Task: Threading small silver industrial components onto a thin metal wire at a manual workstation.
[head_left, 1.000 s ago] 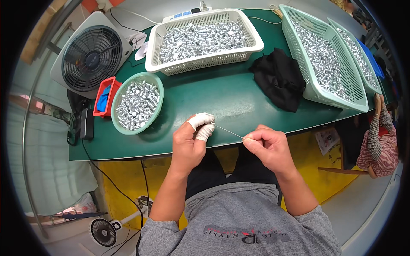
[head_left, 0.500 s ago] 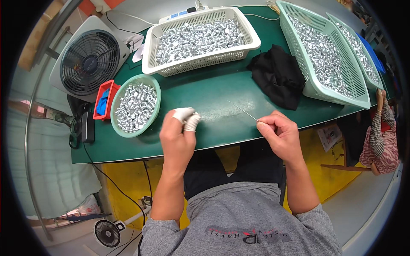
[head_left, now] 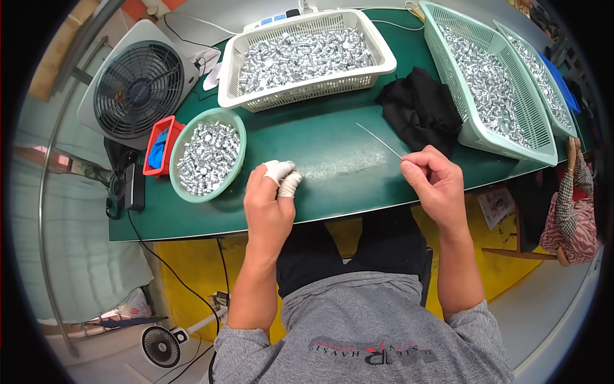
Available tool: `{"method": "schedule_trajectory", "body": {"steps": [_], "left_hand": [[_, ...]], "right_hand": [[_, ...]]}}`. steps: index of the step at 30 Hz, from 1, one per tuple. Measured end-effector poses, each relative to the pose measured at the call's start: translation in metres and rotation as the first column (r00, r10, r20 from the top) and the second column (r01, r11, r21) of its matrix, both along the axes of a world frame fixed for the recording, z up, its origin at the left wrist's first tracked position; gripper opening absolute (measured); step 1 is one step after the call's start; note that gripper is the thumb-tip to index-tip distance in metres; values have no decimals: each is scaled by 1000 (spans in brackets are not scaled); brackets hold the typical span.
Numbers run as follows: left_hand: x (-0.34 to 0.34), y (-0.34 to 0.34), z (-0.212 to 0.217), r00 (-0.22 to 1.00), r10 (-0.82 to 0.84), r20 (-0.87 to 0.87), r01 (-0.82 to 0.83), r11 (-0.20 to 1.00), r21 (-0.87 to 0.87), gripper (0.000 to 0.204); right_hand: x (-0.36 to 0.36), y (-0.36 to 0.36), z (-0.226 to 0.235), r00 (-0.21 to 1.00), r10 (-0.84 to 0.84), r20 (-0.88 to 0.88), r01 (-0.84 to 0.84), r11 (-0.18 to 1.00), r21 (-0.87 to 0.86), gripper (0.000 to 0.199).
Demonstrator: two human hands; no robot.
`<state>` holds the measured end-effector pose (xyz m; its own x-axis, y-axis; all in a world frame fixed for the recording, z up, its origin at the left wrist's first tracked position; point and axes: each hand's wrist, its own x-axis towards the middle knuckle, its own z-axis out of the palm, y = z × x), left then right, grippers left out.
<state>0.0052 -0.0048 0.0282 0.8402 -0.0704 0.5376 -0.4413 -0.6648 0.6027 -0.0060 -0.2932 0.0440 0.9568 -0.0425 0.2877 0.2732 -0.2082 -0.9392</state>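
A thin, straight metal rod (head_left: 378, 140) is pinched between the thumb and fingers of my right hand (head_left: 441, 185). Its free end points up and left over the table. My left hand (head_left: 270, 203) wears white finger covers on the thumb and a finger, and these are pressed together. Whatever they hold, if anything, is hidden. Left of that hand stands a round green bowl (head_left: 239, 153) filled with small silvery metal parts (head_left: 208, 157).
A white basket (head_left: 307, 91) and two pale green baskets (head_left: 470, 121), (head_left: 550, 118) hold more metal parts. Black cloth (head_left: 419, 112) lies on the green table (head_left: 320, 192). A red box (head_left: 157, 147) and box fan (head_left: 137, 89) stand left. Another person (head_left: 569, 217) sits far right.
My right hand has moved right and slightly away from me, carrying the rod farther from my left hand. The left hand stays nearly in place, fingers still pressed together.
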Motion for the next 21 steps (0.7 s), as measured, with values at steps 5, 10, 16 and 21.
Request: {"method": "schedule_trajectory", "body": {"steps": [5, 10, 16, 21], "left_hand": [[-8, -7, 7, 823, -538, -182, -27, 283, -959, 18], [-7, -10, -23, 710, -696, -106, -70, 80, -994, 23], [-7, -17, -27, 749, -659, -70, -18, 86, -996, 25], [-11, -18, -24, 780, -617, -104, 7, 174, -985, 31]], "right_hand": [[4, -2, -18, 999, -43, 14, 43, 998, -39, 4], [-2, 5, -23, 997, -61, 51, 68, 987, -143, 5], [-2, 7, -26, 990, -88, 114, 105, 983, -151, 3], [-2, 8, -25, 991, -79, 107, 96, 982, -166, 6]]}}
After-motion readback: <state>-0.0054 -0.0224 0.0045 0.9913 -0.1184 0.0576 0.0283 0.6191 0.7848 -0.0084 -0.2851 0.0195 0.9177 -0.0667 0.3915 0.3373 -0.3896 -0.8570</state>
